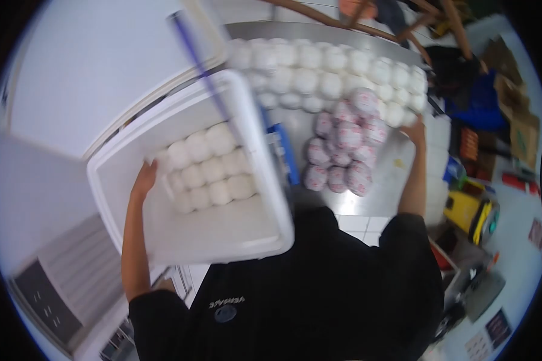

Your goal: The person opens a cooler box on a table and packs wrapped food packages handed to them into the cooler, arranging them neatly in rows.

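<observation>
A white cooler box (183, 243) stands open on the left, with rows of round white balls (218, 191) packed in its bottom. My left hand (144, 178) reaches inside, its slightly blurred fingers closed against a white ball at the left end of the top row. To the right, a metal table (388, 174) bears more rows of white balls (307, 81). My right hand (413, 131) is at the right end of these rows, thumb and fingers around a white ball. Red-printed wrapped balls (349, 135) are heaped between that hand and the box.
The cooler's lid (102, 66) is tilted back behind the box. A purple stick-like strip (199, 63) crosses its rim, and a blue box (283, 153) sits beside it. Wooden chair legs (319, 15) show beyond the table. A yellow appliance (464, 207) stands at right.
</observation>
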Demonstrator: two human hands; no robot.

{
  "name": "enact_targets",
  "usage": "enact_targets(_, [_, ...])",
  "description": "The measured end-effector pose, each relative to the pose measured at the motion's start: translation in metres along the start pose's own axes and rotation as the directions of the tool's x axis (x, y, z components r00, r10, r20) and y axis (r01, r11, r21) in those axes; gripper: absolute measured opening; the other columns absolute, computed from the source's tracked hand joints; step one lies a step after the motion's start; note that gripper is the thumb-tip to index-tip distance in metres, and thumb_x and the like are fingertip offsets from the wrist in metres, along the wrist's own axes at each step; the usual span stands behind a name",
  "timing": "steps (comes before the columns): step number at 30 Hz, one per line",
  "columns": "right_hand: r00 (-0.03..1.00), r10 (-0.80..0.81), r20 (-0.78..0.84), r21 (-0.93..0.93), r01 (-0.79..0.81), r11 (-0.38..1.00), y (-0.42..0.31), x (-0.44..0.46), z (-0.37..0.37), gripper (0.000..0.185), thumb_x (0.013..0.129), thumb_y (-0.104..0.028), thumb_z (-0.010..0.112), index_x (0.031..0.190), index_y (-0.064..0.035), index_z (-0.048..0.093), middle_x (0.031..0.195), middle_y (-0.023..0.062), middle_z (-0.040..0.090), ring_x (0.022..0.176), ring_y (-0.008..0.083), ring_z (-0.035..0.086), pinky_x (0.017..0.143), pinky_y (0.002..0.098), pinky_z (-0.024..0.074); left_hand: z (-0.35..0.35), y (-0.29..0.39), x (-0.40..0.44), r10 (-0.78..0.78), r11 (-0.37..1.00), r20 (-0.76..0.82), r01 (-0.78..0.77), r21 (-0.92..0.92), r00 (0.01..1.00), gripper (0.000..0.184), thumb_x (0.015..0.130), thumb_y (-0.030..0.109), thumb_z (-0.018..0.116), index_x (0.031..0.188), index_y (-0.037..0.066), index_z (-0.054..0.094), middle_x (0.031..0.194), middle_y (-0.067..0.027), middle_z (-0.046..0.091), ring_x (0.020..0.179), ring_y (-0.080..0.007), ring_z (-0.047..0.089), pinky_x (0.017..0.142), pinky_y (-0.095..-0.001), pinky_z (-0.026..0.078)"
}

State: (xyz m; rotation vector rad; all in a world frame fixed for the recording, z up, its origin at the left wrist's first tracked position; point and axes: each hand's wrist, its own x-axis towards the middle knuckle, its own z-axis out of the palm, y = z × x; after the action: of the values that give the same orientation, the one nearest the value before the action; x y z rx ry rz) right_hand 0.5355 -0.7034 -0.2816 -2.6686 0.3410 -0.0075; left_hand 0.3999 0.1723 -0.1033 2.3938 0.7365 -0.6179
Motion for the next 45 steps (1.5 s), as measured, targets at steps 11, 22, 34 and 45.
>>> enact_targets(11, [0.945, -0.261, -0.198, 0.726, 0.32, 0.609, -0.34, -0.136, -0.182, 0.077, 0.075, -0.001, 0.071, 0.142, -0.004, 0.033, 0.136, 0.015, 0.047, 0.118, 0.0253, 0.052, 0.098, 0.0372, 0.0458, -0.033, 0.257, -0.195, 0.723, 0.512, -0.07, -0.602, -0.613, 0.687, 0.057, 0.095, 0.008, 0.057, 0.146, 0.007, 0.031, 0.134, -0.0144, 0.052, 0.113, -0.0235, 0.058, 0.093, -0.0362, 0.052])
enact_targets(22, [0.727, -0.686, 0.025, 0.733, 0.453, 0.508, -0.499, -0.211, -0.133, 0.069, 0.074, -0.004, 0.076, 0.138, -0.0073, 0.047, 0.135, 0.0147, 0.048, 0.112, 0.0247, 0.055, 0.086, 0.0373, 0.0517, -0.022, 0.143, -0.153, 0.169, 0.714, -0.38, -0.379, -0.589, 0.909, 0.053, 0.078, 0.024, 0.081, 0.116, -0.002, 0.056, 0.106, -0.0123, 0.066, 0.095, -0.0169, 0.063, 0.082, -0.0291, 0.053])
enact_targets(34, [0.84, -0.509, 0.19, 0.791, 0.177, 0.586, -0.441, -0.199, -0.12, 0.04, 0.085, -0.002, 0.066, 0.124, -0.0013, 0.058, 0.118, 0.0097, 0.061, 0.101, 0.0164, 0.059, 0.081, 0.0287, 0.0489, 0.048, -0.023, -0.013, -0.2, 0.975, -0.726, 0.206, -0.082, 0.658, 0.061, 0.078, 0.028, 0.077, 0.118, -0.009, 0.049, 0.115, -0.023, 0.058, 0.108, -0.0382, 0.057, 0.09, -0.0428, 0.047])
enact_targets(45, [0.831, -0.46, 0.314, 0.807, 0.022, 0.59, -0.406, -0.191, -0.102, 0.036, 0.085, -0.002, 0.066, 0.121, -0.003, 0.06, 0.107, 0.0077, 0.064, 0.087, 0.0126, 0.059, 0.075, 0.0271, 0.0483, 0.041, -0.025, -0.018, -0.469, 0.567, -0.275, 0.047, -0.823, 0.839, 0.06, 0.089, 0.051, 0.063, 0.123, 0.003, 0.052, 0.115, -0.0118, 0.056, 0.102, -0.0246, 0.057, 0.084, -0.0393, 0.053])
